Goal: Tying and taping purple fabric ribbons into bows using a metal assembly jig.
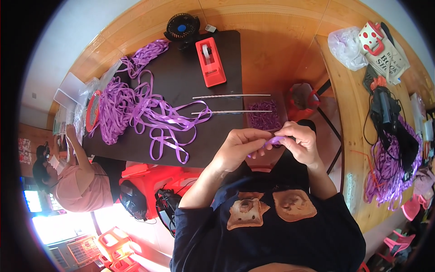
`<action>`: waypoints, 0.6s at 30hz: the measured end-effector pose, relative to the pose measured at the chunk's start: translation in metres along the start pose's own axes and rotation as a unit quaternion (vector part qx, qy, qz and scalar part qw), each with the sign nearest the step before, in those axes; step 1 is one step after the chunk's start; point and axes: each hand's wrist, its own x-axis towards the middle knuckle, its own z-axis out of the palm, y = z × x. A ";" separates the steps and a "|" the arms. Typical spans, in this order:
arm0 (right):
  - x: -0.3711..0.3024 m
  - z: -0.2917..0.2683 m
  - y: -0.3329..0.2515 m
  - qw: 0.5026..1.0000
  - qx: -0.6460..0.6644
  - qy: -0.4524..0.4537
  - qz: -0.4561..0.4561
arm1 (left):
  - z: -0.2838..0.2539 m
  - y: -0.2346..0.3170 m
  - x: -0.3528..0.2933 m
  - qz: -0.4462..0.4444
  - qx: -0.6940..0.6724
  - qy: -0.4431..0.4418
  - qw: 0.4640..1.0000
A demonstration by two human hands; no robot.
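Observation:
Close in front of my body, my left hand (242, 147) and my right hand (299, 143) come together, fingers pinched on a short piece of purple ribbon (274, 140). Part of the ribbon is covered by my fingers. Just beyond them, a bin of small purple ribbon pieces (263, 117) sits below the table's right edge. Two thin, twisted metal rods (231, 112) stick out from the table over that bin. Long loose loops of purple ribbon (170, 119) trail across the dark tabletop toward my left hand.
A red tape dispenser (210, 62) and a small black fan (182, 28) stand at the back of the dark table (181, 75). A ribbon heap (115, 109) lies left. Red stools (154, 177) stand below. Another person (84, 181) works at left. The wooden table (351, 113) at right holds more ribbon.

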 end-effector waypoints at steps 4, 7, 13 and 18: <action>0.003 -0.004 -0.012 0.993 0.078 -0.035 0.075 | -0.003 -0.003 -0.001 -0.016 -0.012 -0.018 1.000; 0.005 0.003 -0.017 0.991 0.090 -0.070 0.077 | 0.003 0.000 0.001 -0.024 -0.031 -0.005 0.999; 0.003 0.008 -0.014 0.999 0.009 -0.040 -0.024 | 0.002 -0.002 -0.001 -0.013 -0.030 0.000 0.999; 0.009 0.007 -0.018 0.997 -0.039 -0.037 -0.062 | 0.003 0.006 -0.005 -0.057 0.067 -0.033 0.996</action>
